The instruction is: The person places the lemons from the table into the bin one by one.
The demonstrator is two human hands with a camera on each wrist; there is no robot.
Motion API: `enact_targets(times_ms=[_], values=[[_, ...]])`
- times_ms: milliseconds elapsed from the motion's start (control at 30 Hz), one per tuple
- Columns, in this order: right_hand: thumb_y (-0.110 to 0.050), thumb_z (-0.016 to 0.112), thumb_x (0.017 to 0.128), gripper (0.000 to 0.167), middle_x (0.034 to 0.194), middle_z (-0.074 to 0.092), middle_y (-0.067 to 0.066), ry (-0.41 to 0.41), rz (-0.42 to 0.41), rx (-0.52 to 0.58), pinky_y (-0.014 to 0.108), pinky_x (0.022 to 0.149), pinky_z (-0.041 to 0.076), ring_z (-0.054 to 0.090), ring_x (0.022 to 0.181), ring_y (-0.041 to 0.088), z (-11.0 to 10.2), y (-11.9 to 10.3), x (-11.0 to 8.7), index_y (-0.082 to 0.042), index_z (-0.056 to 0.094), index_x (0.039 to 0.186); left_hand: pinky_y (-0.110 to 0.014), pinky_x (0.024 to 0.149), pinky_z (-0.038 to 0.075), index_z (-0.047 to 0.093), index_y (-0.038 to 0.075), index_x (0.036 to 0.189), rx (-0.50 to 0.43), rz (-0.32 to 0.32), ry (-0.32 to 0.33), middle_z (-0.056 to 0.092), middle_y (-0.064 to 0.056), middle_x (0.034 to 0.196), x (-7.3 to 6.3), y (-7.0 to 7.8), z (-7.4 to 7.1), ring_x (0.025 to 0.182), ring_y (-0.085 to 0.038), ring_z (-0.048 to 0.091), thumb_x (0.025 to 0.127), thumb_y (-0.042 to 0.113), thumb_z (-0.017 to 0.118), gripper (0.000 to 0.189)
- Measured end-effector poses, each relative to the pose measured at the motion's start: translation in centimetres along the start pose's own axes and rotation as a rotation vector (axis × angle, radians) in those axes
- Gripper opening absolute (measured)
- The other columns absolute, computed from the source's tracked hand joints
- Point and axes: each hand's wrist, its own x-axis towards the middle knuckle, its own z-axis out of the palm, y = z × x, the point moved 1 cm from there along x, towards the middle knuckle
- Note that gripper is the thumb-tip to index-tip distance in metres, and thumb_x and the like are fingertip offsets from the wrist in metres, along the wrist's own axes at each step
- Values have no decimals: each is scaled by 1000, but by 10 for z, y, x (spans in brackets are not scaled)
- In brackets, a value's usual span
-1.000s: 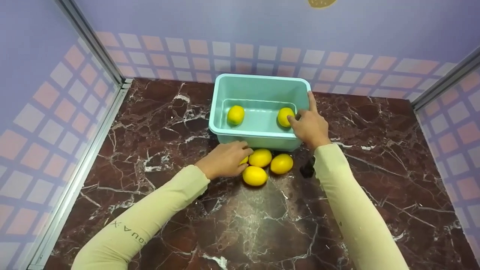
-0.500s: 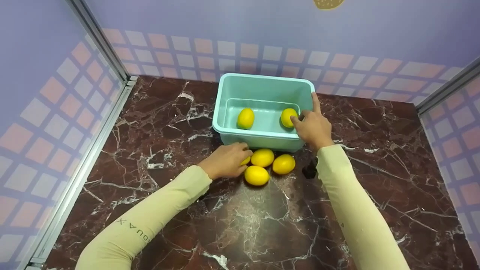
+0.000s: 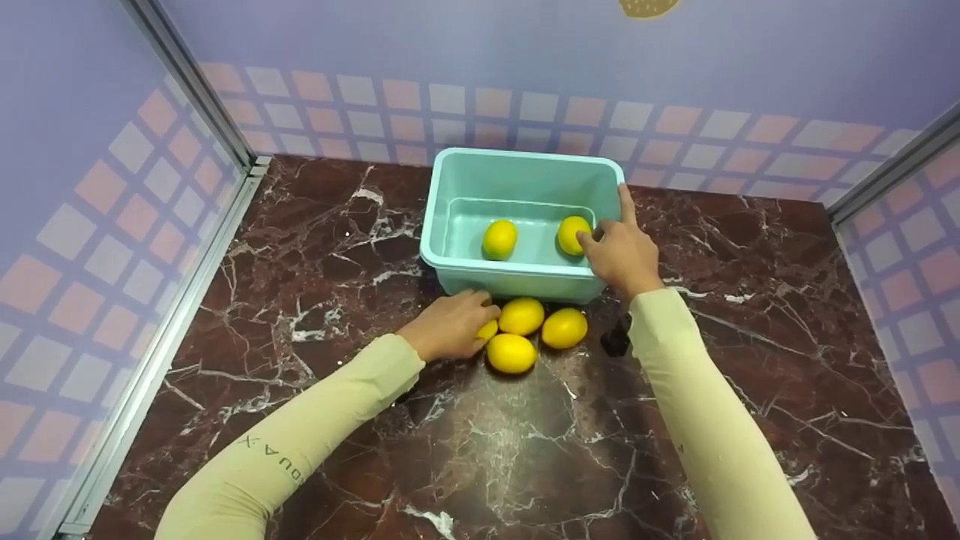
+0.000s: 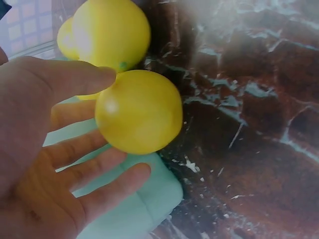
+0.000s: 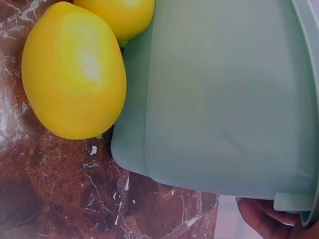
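Observation:
My left hand (image 3: 453, 325) is at a yellow lemon (image 4: 139, 112) on the table, thumb on one side and fingers on the other. In the head view the hand hides most of that lemon. Beside it, in front of the bin, lie three more lemons (image 3: 511, 353). My right hand (image 3: 624, 253) holds the right rim of a mint-green plastic bin (image 3: 525, 281), with fingers (image 5: 264, 219) curled at the rim. Inside the bin are two lemons (image 3: 499, 240), one near the middle and one by my right thumb; whether the thumb touches it I cannot tell.
The bin stands on a dark red marbled table (image 3: 510, 450), close to the purple back wall (image 3: 375, 45). Metal-framed panels bound the table left and right. A small black object (image 3: 616, 339) shows beside my right sleeve.
One lemon inside the bin has rolled from the left side toward the middle. My left hand and the lemon at it have shifted slightly nearer. The right hand keeps its hold on the rim.

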Motion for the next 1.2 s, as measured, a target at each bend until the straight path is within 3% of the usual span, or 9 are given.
enact_targets(times_ms=[333,567,867,1200], values=[[-48,51,94,47,164,-8,-10,2,13,5,54,89,46,60,94,39,1,2,-2,-5,66,107,-46,82,54,61,6,120,-28,-19,-34,57,-13,113,-1,-1,7,97,-31,59,81,15,70,41],[-47,51,94,47,164,-5,-9,17,8,4,53,85,47,60,91,38,2,2,-2,-5,67,107,-47,82,54,60,5,120,-24,1,-15,58,-14,112,-5,-3,5,95,-33,60,79,14,71,43],[-46,52,94,48,164,-4,-9,20,13,8,51,83,47,60,88,35,3,-1,-2,-5,67,112,-45,85,54,60,7,123,7,-1,-3,57,-13,116,-7,0,-8,98,-30,60,79,19,73,48],[-47,51,94,46,164,-5,-9,25,1,-5,53,86,47,60,89,37,1,-1,0,-6,67,108,-40,85,53,58,10,131,-3,47,16,55,-8,118,-6,16,-32,100,-25,58,79,22,73,55]])
